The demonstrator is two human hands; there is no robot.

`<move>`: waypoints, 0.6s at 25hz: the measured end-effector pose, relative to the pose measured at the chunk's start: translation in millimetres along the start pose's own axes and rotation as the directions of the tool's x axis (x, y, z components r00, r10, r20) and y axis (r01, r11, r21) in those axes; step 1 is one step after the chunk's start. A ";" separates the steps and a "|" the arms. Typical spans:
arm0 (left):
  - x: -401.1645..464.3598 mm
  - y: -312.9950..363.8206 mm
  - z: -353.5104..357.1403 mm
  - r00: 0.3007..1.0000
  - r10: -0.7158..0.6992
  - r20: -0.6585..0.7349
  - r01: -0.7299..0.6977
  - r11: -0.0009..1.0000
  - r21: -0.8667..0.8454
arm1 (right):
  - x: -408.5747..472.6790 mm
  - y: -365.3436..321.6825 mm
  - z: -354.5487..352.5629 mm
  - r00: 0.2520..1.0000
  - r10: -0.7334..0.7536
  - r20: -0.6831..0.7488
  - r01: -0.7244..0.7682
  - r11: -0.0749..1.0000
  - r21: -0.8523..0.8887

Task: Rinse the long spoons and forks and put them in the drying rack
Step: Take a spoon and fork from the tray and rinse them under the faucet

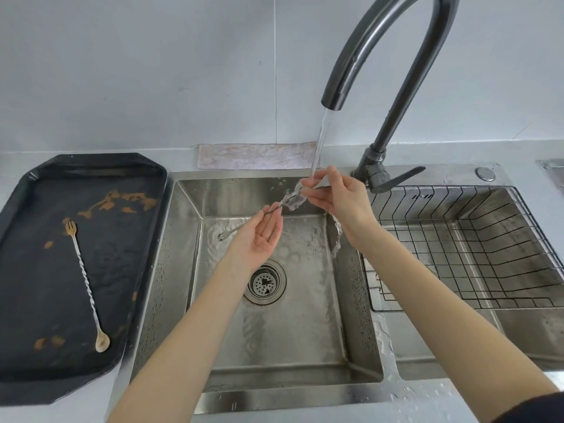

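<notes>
A long twisted spoon-fork is held across the running water over the left sink basin. My right hand pinches its spoon end right under the stream. My left hand supports the shaft with thumb and fingers, palm up; the small fork end sticks out to the left. A second long spoon-fork, soiled brown, lies on the black tray at the left. The wire drying rack sits in the right basin with nothing visible in it.
The dark gooseneck faucet arches over the sink and its lever points right. Water pools around the drain strainer. A folded cloth lies behind the sink. Brown smears stain the tray. Water drops cover the front rim.
</notes>
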State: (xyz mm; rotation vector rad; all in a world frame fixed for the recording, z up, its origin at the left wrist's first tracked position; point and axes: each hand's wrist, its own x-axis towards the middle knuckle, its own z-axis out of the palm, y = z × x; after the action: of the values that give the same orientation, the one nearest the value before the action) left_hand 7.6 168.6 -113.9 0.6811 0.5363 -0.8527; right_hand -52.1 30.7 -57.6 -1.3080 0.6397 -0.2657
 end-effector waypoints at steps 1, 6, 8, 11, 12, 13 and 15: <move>1.2 -3.6 5.1 1.000 -0.014 0.008 0.014 1.000 0.005 | -1.0 -1.8 -3.6 1.000 -0.031 -0.001 0.031 0.999 -0.021; 9.0 -22.6 37.5 0.994 -0.099 0.042 0.100 0.994 -0.036 | -8.9 -14.4 -19.4 0.989 -0.147 -0.011 0.144 0.983 -0.114; 11.5 -28.4 50.8 0.994 -0.106 0.036 0.107 0.994 -0.026 | -12.8 -19.2 -23.8 0.985 -0.172 -0.024 0.168 0.977 -0.134; 12.0 -32.8 65.3 0.993 -0.114 0.017 0.114 0.993 -0.004 | -15.3 -22.3 -26.2 0.980 -0.193 -0.046 0.180 0.963 -0.201; 12.2 -32.6 66.8 0.992 -0.124 0.009 0.124 0.992 0.002 | -14.4 -22.3 -24.7 0.979 -0.198 -0.040 0.184 0.955 -0.234; 11.9 -32.0 67.1 0.989 -0.146 0.000 0.146 0.989 0.008 | -13.0 -22.3 -21.9 0.979 -0.205 -0.023 0.191 0.945 -0.267; 10.4 -30.5 61.8 0.980 -0.198 -0.019 0.198 0.980 0.026 | -9.1 -22.1 -11.9 0.976 -0.215 0.029 0.212 0.913 -0.348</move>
State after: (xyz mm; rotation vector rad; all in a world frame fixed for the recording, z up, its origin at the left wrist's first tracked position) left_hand -1.9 104.1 -89.5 0.6676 0.6156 -1.0432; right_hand -62.5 20.1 -35.5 -1.7263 0.5677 -0.3478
